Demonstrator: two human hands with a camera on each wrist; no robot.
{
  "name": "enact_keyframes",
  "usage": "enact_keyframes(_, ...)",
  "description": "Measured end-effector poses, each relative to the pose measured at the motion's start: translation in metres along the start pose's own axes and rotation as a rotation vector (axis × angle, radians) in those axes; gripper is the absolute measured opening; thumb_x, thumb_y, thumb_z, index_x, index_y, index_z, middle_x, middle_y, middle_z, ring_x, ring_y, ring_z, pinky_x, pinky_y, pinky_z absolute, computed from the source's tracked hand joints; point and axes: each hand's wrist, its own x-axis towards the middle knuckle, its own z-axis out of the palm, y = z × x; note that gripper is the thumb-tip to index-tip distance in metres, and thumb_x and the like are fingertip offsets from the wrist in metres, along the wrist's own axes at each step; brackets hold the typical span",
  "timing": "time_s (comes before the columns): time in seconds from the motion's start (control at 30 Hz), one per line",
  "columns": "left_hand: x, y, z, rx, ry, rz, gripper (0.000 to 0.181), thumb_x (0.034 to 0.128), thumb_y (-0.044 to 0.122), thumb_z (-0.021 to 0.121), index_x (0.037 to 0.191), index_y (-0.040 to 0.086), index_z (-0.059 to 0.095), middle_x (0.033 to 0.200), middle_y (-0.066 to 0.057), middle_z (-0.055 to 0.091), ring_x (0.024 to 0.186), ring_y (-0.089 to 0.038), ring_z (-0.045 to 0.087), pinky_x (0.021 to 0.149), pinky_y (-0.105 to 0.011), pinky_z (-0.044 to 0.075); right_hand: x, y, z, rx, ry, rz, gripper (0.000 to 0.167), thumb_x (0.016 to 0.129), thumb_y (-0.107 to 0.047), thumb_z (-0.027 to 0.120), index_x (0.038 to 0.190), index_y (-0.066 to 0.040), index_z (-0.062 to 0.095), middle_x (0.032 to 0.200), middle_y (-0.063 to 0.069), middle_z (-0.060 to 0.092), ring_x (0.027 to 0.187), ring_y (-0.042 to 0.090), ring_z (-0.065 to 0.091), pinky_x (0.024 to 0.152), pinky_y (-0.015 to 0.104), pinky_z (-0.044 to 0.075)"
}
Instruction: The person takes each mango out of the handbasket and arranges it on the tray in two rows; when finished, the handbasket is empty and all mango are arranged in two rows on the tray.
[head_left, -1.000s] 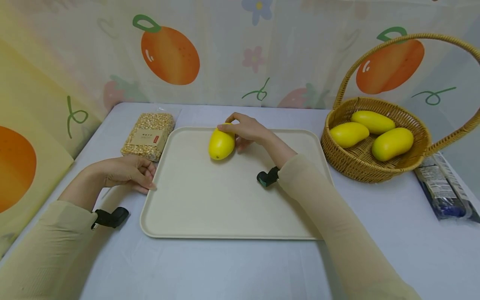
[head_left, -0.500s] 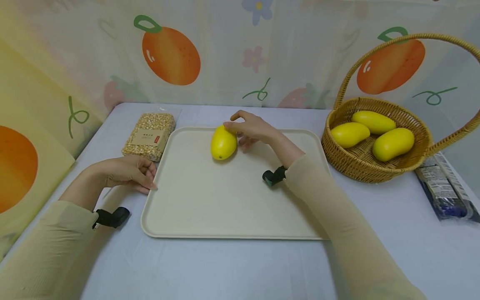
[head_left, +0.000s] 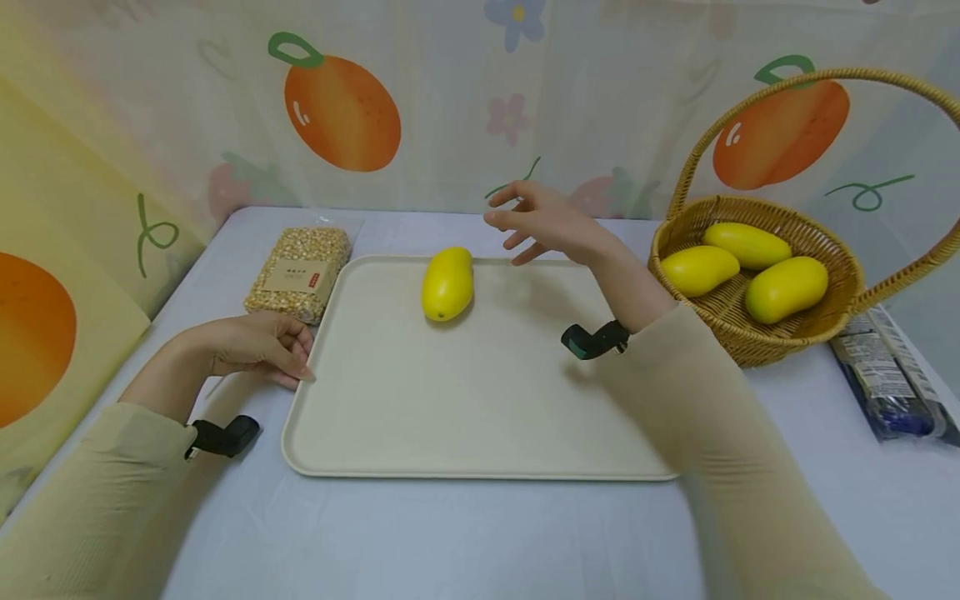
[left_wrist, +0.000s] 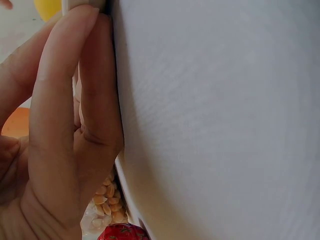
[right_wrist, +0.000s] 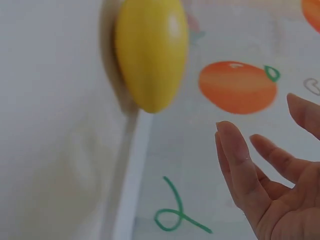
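A yellow mango-shaped fruit lies on the upper part of a cream tray, and nothing touches it. The right hand hovers over the tray's back edge, right of the fruit, fingers spread and holding nothing. In the right wrist view the fruit stands clear of the right hand. At the tray's left rim, the left hand pinches the edge between thumb and fingers. The left wrist view shows the left hand with its fingertips at the rim.
A wicker basket with three yellow fruits and a tall handle stands on the right. Beside it lies a dark plastic package. Behind the left hand is a clear bag of corn kernels. A printed cloth hangs behind the table.
The right hand has let go of the yellow fruit and moved up and to the right, its fingers spreading. The fruit stays on the tray. The left hand has not moved.
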Motion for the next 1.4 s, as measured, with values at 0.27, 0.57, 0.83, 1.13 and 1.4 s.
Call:
enact_keyframes(0.27, -0.001, -0.001, 0.0, -0.004, 0.001, 0.0, 0.038, 0.0826, 0.002, 0.075, 0.106, -0.003, 0.045, 0.082, 0.0, 0.051, 0.077, -0.01, 0.062, 0.076, -0.024, 0.063, -0.032, -0.007, -0.035, -0.014, 0.096, -0.102, 0.045, 0.098, -0.035, 0.058, 0.136, -0.013, 0.047, 0.116, 0.003, 0.056, 0.099, 0.021, 0.063, 0.082, 0.029, 0.064)
enact_keyframes(0.57, 0.0, -0.001, 0.0, -0.002, 0.008, 0.002, 0.038, 0.0821, 0.002, 0.075, 0.105, -0.003, 0.045, 0.082, 0.0, 0.051, 0.076, -0.01, 0.062, 0.075, -0.024, 0.063, -0.066, -0.003, -0.079, 0.0, 0.205, -0.129, 0.044, 0.097, -0.037, 0.061, 0.135, -0.016, 0.051, 0.123, -0.003, 0.057, 0.1, 0.015, 0.064, 0.078, 0.02, 0.062)
enact_keyframes(0.83, -0.002, 0.0, 0.001, 0.003, 0.007, 0.003, 0.037, 0.0822, 0.003, 0.075, 0.103, -0.003, 0.046, 0.081, 0.0, 0.05, 0.075, -0.009, 0.062, 0.075, -0.023, 0.063, -0.085, 0.008, -0.115, 0.044, 0.302, -0.094, 0.042, 0.096, -0.037, 0.062, 0.133, -0.018, 0.054, 0.118, -0.007, 0.059, 0.097, 0.009, 0.065, 0.075, 0.015, 0.061)
enact_keyframes(1.13, -0.001, 0.0, 0.001, 0.005, 0.007, 0.005, 0.038, 0.0817, 0.003, 0.076, 0.104, -0.003, 0.046, 0.082, 0.0, 0.05, 0.074, -0.009, 0.062, 0.074, -0.023, 0.063, -0.101, 0.034, -0.15, 0.132, 0.334, -0.037, 0.039, 0.095, -0.032, 0.063, 0.13, -0.016, 0.055, 0.114, -0.007, 0.061, 0.092, 0.007, 0.066, 0.074, 0.015, 0.06)
enact_keyframes(1.4, -0.001, 0.001, 0.001, 0.005, 0.008, 0.003, 0.039, 0.0817, 0.003, 0.076, 0.105, -0.003, 0.046, 0.082, 0.0, 0.05, 0.074, -0.009, 0.061, 0.074, -0.022, 0.063, -0.107, 0.063, -0.179, 0.034, 0.284, 0.087, 0.051, 0.096, -0.031, 0.062, 0.14, -0.015, 0.044, 0.12, -0.013, 0.054, 0.097, 0.002, 0.064, 0.077, 0.013, 0.059)
